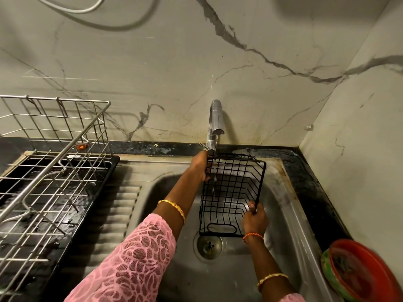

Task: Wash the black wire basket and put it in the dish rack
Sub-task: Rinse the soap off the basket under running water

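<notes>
Step in hand: rinsing, as it looks. The black wire basket (232,194) is held over the steel sink (290,216), tipped on its side under the faucet (214,125), with a thin stream of water falling through its upper left corner.

Risk, slipping: the wires are thin and look wet. A loosened hold could let the basket drop into the bowl, close above the drain (209,245).

Risk, splashing: water hitting the grid may spray onto the wall or onto the dark desk (316,192) that runs around the sink's back right corner.

Risk, snagging: the basket's top edge sits just beside the faucet base. Tilting it further back could knock the wires against the spout.

Risk, transfer: the dish rack (50,175) stands on the desk at the sink's left edge, past the ribbed drainboard. A dripping carry would wet that stretch, and the basket's wires might catch on the rack's wires.

Left hand (199,167): reaches to the basket's far upper left corner, fingers clenched around the rim wire, right beside the stream.

Right hand (254,219): grasps the near right edge of the basket, fingers (251,206) wrapped over the frame wire, thumb on top.

Basket relative to fingers: it spans between the two hands, held at opposite corners, with its open side facing the person and clear of the sink floor, I judge.

Nearby: a red bowl (362,273) sits at the sink's near right corner, well apart from the basket.
</notes>
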